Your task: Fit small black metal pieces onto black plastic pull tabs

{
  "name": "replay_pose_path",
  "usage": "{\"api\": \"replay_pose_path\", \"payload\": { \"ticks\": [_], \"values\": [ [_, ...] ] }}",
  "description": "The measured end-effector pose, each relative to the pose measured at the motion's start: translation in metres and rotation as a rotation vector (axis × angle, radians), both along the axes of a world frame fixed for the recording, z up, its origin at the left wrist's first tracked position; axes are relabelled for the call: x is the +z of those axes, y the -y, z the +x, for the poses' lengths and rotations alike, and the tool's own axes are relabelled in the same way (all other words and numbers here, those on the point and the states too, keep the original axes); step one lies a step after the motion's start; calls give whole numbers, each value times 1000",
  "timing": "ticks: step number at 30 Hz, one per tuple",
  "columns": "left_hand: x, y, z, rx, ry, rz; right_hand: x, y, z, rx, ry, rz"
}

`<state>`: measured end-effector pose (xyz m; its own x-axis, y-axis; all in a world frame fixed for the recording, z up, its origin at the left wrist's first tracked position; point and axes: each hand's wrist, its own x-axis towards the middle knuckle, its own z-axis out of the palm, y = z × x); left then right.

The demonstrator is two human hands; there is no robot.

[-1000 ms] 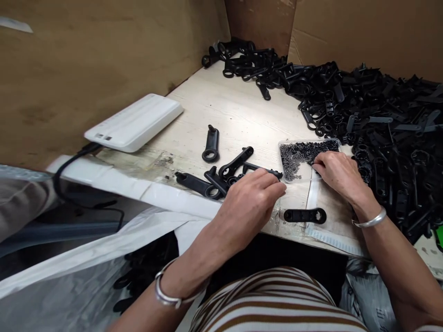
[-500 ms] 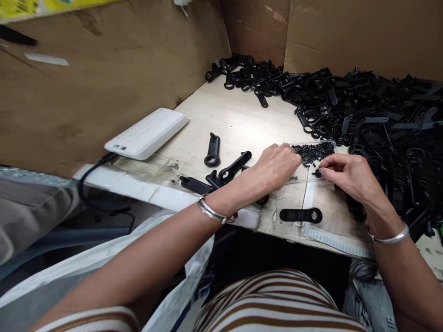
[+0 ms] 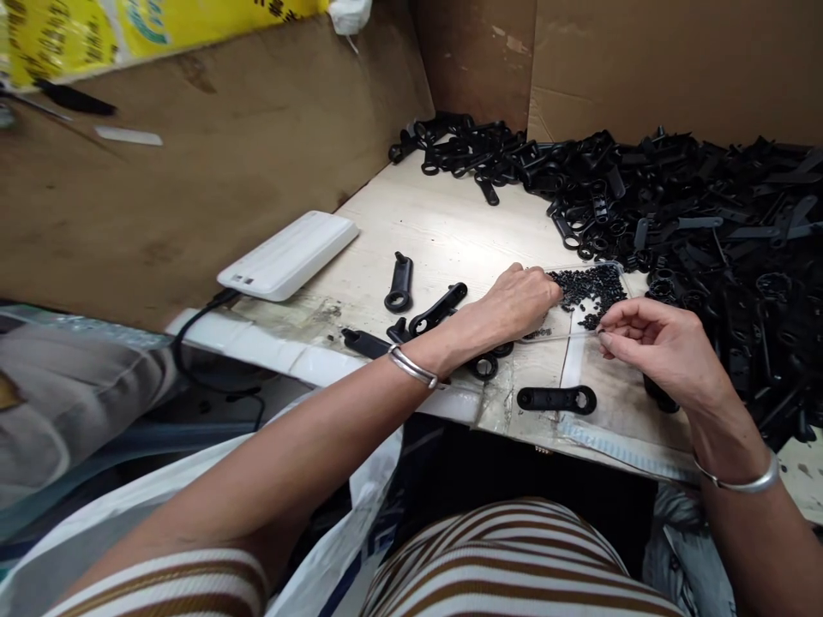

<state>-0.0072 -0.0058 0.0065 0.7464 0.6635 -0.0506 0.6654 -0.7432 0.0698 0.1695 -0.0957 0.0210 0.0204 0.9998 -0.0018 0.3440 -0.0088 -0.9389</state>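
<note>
A shallow clear tray (image 3: 622,272) lies on the table, holding many tiny black pieces (image 3: 588,287) heaped toward its far right side. Over the tray's left part rests my left hand (image 3: 524,302), its fingers curled down and mostly hidden behind its back. My right hand (image 3: 665,347) is at the tray's near right corner, thumb and forefinger pinched together. Whatever sits between those fingertips is too small to make out. Nearer the table edge, a black ring-ended plastic arm (image 3: 556,399) lies flat on its own.
Similar black parts form a big pile (image 3: 739,240) at the right and back. Several more lie left of my left hand, one apart (image 3: 399,283). A white power bank (image 3: 289,255) with a cable sits at the left. Cardboard walls (image 3: 675,68) bound the back.
My right hand has drawn slightly toward me and down from the tiny pieces, still pinched. The left hand stays nearly in place. The view has shifted slightly.
</note>
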Motion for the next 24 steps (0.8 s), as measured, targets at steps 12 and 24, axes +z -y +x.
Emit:
{"api": "replay_pose_path", "payload": {
  "ticks": [12,24],
  "values": [
    [-4,5,-22,229,870,-517,-9,2,-11,-44,-225,-101],
    [-8,37,-17,362,1488,-954,-20,-5,-57,-232,-686,-92]
  ]
}}
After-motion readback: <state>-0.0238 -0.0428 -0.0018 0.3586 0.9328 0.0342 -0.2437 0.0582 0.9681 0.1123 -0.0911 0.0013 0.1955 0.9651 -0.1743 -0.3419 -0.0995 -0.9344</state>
